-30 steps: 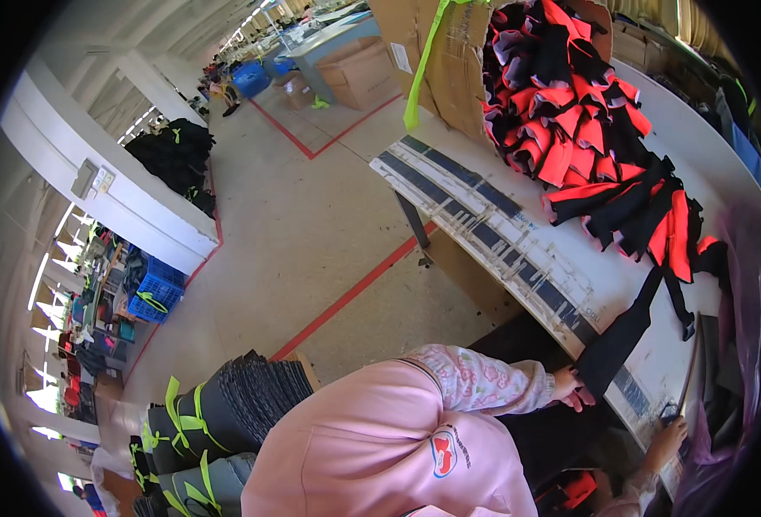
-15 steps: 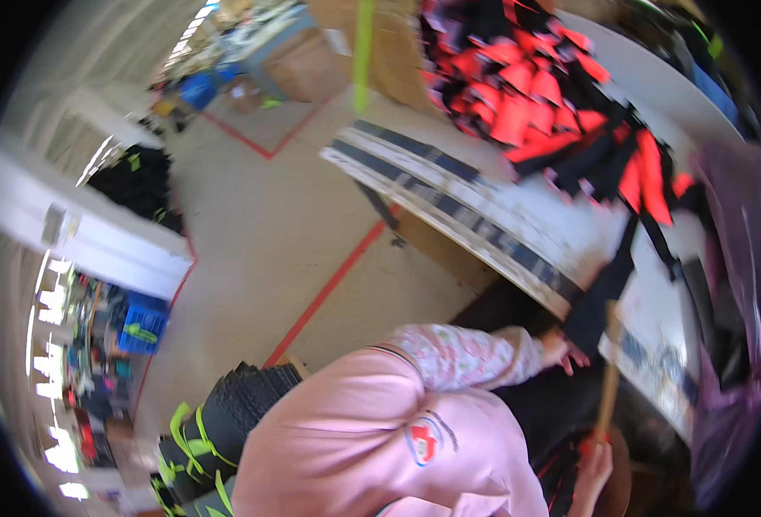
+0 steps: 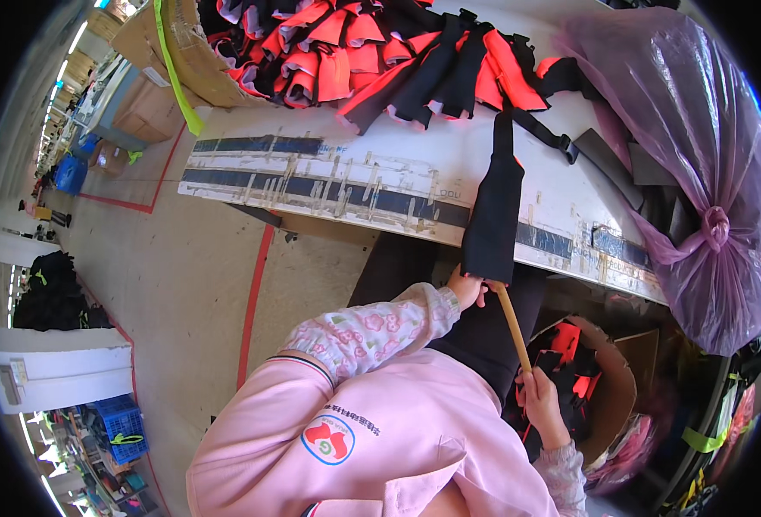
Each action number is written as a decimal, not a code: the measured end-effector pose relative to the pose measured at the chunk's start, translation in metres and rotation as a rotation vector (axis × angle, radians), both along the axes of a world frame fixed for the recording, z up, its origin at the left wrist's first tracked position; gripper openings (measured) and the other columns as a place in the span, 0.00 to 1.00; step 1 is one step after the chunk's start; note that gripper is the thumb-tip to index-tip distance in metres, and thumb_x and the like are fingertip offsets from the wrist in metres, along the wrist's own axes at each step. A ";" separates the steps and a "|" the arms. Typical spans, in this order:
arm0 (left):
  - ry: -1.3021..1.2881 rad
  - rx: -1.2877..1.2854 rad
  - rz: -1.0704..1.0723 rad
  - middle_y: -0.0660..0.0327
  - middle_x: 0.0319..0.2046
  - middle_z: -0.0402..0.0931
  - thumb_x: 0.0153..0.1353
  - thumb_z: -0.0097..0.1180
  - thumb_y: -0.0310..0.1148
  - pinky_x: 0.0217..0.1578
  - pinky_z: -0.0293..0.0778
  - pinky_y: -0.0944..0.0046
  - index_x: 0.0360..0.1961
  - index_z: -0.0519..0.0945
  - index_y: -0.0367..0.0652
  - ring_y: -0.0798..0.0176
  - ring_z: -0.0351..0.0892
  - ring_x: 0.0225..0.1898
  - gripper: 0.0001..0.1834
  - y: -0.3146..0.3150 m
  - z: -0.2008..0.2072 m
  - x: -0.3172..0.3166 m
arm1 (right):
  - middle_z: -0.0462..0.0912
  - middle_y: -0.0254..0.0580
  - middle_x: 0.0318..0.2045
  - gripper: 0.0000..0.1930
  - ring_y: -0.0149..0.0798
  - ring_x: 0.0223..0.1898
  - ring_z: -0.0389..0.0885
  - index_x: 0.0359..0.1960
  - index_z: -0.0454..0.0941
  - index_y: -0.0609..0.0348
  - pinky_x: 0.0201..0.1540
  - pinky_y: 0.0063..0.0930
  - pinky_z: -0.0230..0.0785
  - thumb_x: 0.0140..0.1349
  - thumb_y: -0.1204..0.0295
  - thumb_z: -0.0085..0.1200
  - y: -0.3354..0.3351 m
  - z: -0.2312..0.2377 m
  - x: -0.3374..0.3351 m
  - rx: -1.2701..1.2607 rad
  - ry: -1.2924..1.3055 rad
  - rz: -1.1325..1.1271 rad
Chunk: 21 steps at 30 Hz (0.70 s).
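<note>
A long black fabric strap piece (image 3: 494,211) hangs over the edge of the white worktable (image 3: 415,164). My left hand (image 3: 466,287) pinches its lower end. My right hand (image 3: 542,403) grips a thin wooden stick (image 3: 511,325), whose upper tip goes into the bottom opening of the black piece beside my left fingers. A pile of red and black fabric pieces (image 3: 372,52) lies on the table above. My pink sleeves fill the lower middle of the view.
A large purple plastic bag (image 3: 699,164), tied shut, sits at the table's right end. A cardboard box (image 3: 596,379) with red and black pieces stands under the table by my right hand. Cardboard cartons (image 3: 182,52) lie at the far left; red floor lines (image 3: 251,293) mark the concrete.
The view has swung toward the table. My right hand has brought the stick up so its tip meets the black piece's lower end, which my left hand still holds.
</note>
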<state>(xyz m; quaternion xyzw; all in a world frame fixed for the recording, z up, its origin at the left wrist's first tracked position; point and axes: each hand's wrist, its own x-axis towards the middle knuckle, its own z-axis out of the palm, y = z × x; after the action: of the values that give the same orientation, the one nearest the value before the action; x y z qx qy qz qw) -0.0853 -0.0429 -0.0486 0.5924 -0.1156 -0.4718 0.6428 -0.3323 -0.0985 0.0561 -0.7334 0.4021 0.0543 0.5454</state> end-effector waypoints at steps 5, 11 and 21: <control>0.041 0.168 0.016 0.60 0.22 0.76 0.61 0.39 0.30 0.14 0.65 0.71 0.31 0.76 0.41 0.70 0.68 0.13 0.12 0.001 0.014 -0.009 | 0.69 0.40 0.11 0.14 0.31 0.12 0.69 0.27 0.68 0.65 0.15 0.26 0.59 0.65 0.67 0.39 -0.013 -0.015 0.062 -0.118 -0.047 0.070; -0.072 0.136 0.153 0.61 0.20 0.75 0.53 0.40 0.20 0.15 0.65 0.66 0.29 0.75 0.42 0.67 0.70 0.15 0.10 -0.004 0.021 -0.018 | 0.64 0.31 0.11 0.14 0.25 0.08 0.58 0.27 0.67 0.59 0.09 0.19 0.49 0.67 0.64 0.36 -0.010 -0.042 0.127 0.080 -0.118 -0.034; 0.053 0.032 0.014 0.60 0.21 0.72 0.61 0.40 0.30 0.09 0.62 0.72 0.27 0.75 0.41 0.69 0.69 0.16 0.11 0.007 -0.004 -0.009 | 0.60 0.30 0.10 0.13 0.23 0.06 0.51 0.31 0.67 0.58 0.07 0.18 0.42 0.67 0.63 0.35 -0.006 -0.010 0.111 0.702 -0.225 -0.161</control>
<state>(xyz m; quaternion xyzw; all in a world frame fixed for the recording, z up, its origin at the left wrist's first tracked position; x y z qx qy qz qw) -0.0943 -0.0360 -0.0529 0.5906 -0.0867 -0.4847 0.6393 -0.2215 -0.1050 0.0464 -0.4693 0.3529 0.0650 0.8068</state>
